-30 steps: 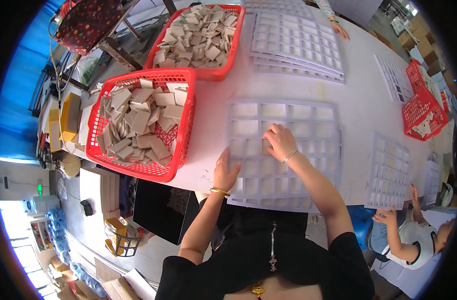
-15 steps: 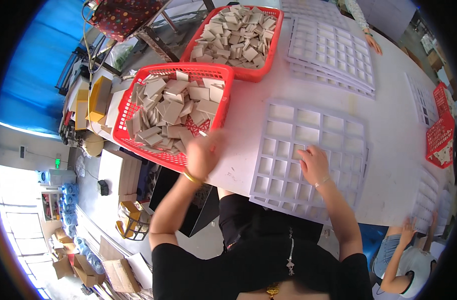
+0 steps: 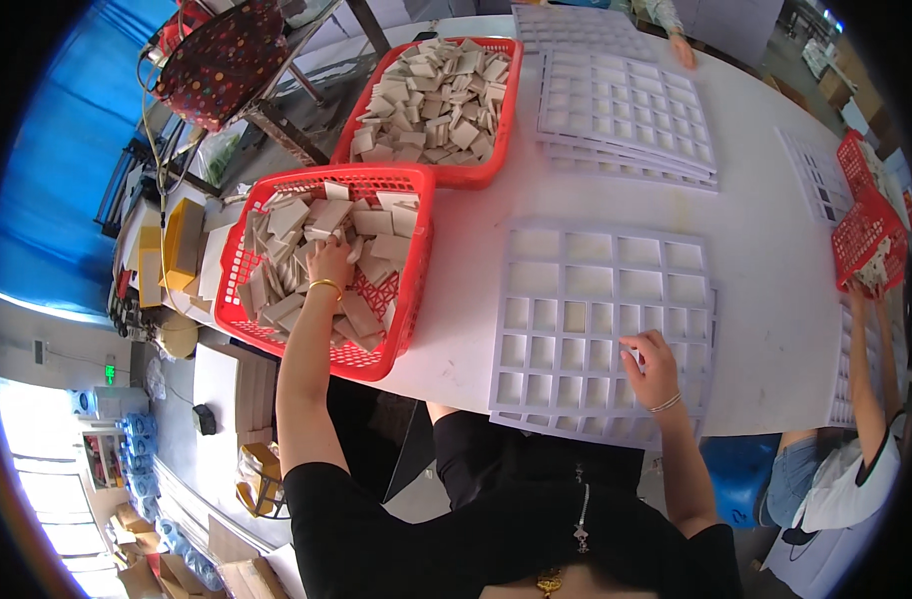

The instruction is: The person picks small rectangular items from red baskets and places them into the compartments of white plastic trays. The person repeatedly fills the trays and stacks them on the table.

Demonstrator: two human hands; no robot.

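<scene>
My left hand [image 3: 330,262], with a yellow bangle at the wrist, reaches down into the near red basket [image 3: 424,250]. Its fingers are bent among flat rectangular beige pieces [image 3: 288,218]; what they grip, if anything, is hidden. Over a white grid tray [image 3: 500,334] is my right hand [image 3: 653,369], its fingers loosely bent and slightly apart, with nothing visible in them. The tray rests on another like it, slightly offset. One small cell left of my right hand looks beige [image 3: 575,316], darker than the pale cells around it.
Behind the near basket stands a second red basket [image 3: 514,100] heaped with similar pieces. Stacked grid trays [image 3: 626,100] lie farther back on the white table [image 3: 466,299]. Another person's hand [image 3: 684,50] rests at the far edge; a co-worker [image 3: 860,369] reaches toward red baskets [image 3: 868,245] at right.
My left hand has moved left, from the basket's near edge into its pieces. My right hand has drawn back to the lower right, uncovering the beige cell. The view has shifted somewhat.
</scene>
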